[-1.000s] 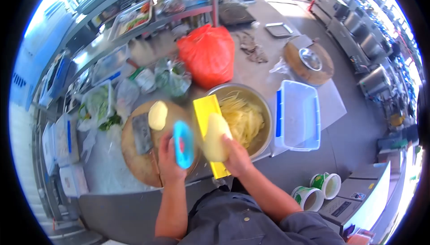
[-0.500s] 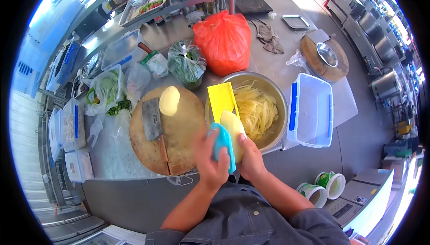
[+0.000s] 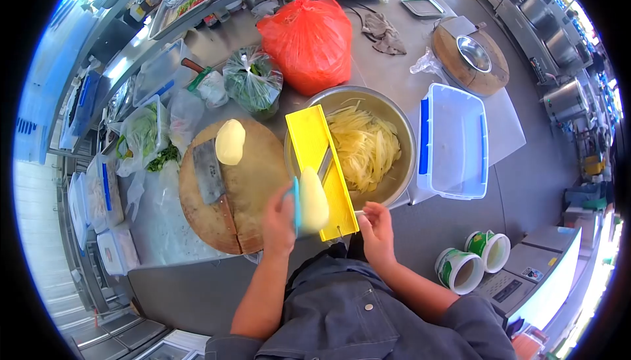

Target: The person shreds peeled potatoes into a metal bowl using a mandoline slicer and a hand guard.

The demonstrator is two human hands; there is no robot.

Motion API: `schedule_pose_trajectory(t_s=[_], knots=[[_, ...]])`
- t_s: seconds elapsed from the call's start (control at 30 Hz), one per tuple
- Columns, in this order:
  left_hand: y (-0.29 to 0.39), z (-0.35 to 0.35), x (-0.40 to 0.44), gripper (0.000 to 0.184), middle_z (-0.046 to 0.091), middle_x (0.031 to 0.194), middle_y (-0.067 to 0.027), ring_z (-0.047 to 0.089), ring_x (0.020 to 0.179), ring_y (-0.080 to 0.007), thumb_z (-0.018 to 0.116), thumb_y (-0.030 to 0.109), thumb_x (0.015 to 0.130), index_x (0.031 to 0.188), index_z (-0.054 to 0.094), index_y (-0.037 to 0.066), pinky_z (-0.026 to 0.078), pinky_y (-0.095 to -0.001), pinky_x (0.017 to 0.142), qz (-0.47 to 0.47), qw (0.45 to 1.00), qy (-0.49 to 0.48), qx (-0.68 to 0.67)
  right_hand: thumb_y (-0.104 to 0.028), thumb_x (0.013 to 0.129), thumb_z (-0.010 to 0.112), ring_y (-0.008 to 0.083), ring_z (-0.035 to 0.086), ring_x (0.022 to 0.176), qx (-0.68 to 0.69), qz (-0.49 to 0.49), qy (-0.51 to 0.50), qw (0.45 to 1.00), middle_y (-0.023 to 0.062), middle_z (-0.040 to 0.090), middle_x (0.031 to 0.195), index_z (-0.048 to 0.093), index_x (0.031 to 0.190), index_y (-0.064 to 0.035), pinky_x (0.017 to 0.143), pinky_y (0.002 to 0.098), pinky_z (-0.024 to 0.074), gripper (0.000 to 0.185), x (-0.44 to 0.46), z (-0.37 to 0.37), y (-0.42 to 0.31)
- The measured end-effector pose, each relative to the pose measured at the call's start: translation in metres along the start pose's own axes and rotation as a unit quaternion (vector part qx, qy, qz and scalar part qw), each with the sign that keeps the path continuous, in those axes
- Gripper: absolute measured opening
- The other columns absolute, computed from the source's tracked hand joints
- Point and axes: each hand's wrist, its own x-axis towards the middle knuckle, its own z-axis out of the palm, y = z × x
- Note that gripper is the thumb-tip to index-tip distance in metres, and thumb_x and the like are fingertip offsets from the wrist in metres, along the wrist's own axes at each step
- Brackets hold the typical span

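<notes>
We've a long plain-yel. plastic slicer [image 3: 335, 189], pale-yel. oblong potato [image 3: 314, 203], turq. plastic holder [image 3: 296, 203] & red rounded plastic bag [image 3: 307, 46].

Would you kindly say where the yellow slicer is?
In the head view, the yellow slicer lies across the left side of the metal bowl, between the held potato and the right hand.

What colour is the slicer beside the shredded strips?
Yellow; the slicer shows best in the head view, the only one available.
</notes>
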Motion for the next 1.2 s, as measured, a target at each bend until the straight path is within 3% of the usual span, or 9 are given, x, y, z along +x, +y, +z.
schedule_pose_trajectory(t_s=[0.1,0.2,0.23,0.47,0.63,0.87,0.93,1.03,1.2], knots=[[-0.001,-0.002,0.009,0.035,0.065,0.118,-0.0131,0.061,0.103,-0.0197,0.059,0.021,0.099,0.127,0.063,0.000,0.048,-0.0334,0.092,0.038,0.986,0.035,0.159,-0.019,0.094,0.069,0.0147,0.058,0.094,-0.056,0.074,0.072,0.993,0.0118,0.057,0.115,0.047,0.129,0.0005,0.080,0.0290,0.0492,0.046,-0.015,-0.024,0.044],[0.009,0.017,0.008,0.032,0.064,0.114,-0.0169,0.061,0.106,-0.0282,0.063,0.017,0.094,0.122,0.065,0.001,0.047,-0.0378,0.095,0.152,0.914,0.034,0.374,-0.029,0.091,0.074,0.0144,0.062,0.085,0.024,0.309,-0.067,0.949,0.0123,0.061,0.110,0.046,0.129,0.0024,0.070,0.0274,0.0493,0.057,-0.016,-0.021,0.059],[0.009,0.025,0.007,0.032,0.061,0.110,-0.0195,0.059,0.105,-0.0352,0.067,0.015,0.088,0.118,0.066,0.002,0.047,-0.0412,0.095,0.182,0.905,0.034,0.384,-0.027,0.092,0.073,0.0146,0.063,0.083,0.056,0.311,-0.102,0.943,0.0115,0.062,0.108,0.048,0.127,0.0018,0.068,0.0271,0.0494,0.052,-0.012,-0.015,0.067],[-0.029,0.047,-0.009,0.032,0.055,0.112,-0.0205,0.054,0.102,-0.0376,0.070,0.015,0.084,0.114,0.068,0.005,0.047,-0.0454,0.086,0.268,0.794,0.042,0.544,-0.012,0.098,0.063,0.0148,0.066,0.076,0.220,0.258,-0.119,0.933,0.0071,0.065,0.091,0.053,0.117,-0.0001,0.072,0.0285,0.0544,0.025,-0.003,0.017,0.081],[-0.026,0.060,0.004,0.030,0.054,0.111,-0.0216,0.054,0.102,-0.0396,0.071,0.015,0.083,0.112,0.069,0.005,0.047,-0.0485,0.084,0.263,0.774,0.042,0.575,-0.011,0.098,0.063,0.0154,0.067,0.078,0.242,0.245,-0.154,0.926,0.0081,0.066,0.095,0.052,0.116,-0.0007,0.074,0.0309,0.0563,0.023,-0.010,0.018,0.088],[0.001,0.078,0.147,0.025,0.058,0.105,-0.0227,0.058,0.097,-0.0403,0.071,0.018,0.084,0.106,0.072,0.006,0.048,-0.0451,0.086,0.318,0.734,0.098,0.592,-0.012,0.099,0.063,0.0157,0.067,0.078,0.249,0.245,-0.135,0.927,0.0092,0.067,0.097,0.054,0.116,0.0001,0.074,0.0306,0.0567,0.023,-0.015,0.017,0.084],[0.019,0.073,0.153,0.026,0.059,0.102,-0.0219,0.059,0.097,-0.0387,0.070,0.019,0.085,0.107,0.072,0.005,0.048,-0.0441,0.087,0.287,0.780,0.084,0.550,-0.012,0.099,0.063,0.0158,0.068,0.079,0.256,0.243,-0.143,0.925,0.0091,0.067,0.097,0.054,0.116,0.0003,0.074,0.0304,0.0567,0.023,-0.014,0.016,0.090],[0.021,0.066,0.081,0.028,0.055,0.108,-0.0207,0.056,0.099,-0.0371,0.070,0.016,0.085,0.110,0.071,0.003,0.046,-0.0433,0.089,0.266,0.806,0.043,0.527,-0.013,0.099,0.063,0.0159,0.068,0.079,0.249,0.246,-0.156,0.924,0.0092,0.067,0.096,0.054,0.116,0.0004,0.074,0.0304,0.0569,0.024,-0.014,0.015,0.094],[-0.018,0.062,0.001,0.028,0.053,0.112,-0.0223,0.053,0.105,-0.0400,0.069,0.014,0.086,0.111,0.070,0.003,0.045,-0.0466,0.090,0.238,0.752,0.013,0.615,-0.012,0.099,0.062,0.0162,0.068,0.080,0.247,0.253,-0.179,0.918,0.0090,0.067,0.096,0.054,0.115,0.0005,0.076,0.0306,0.0571,0.022,-0.007,0.015,0.083]])
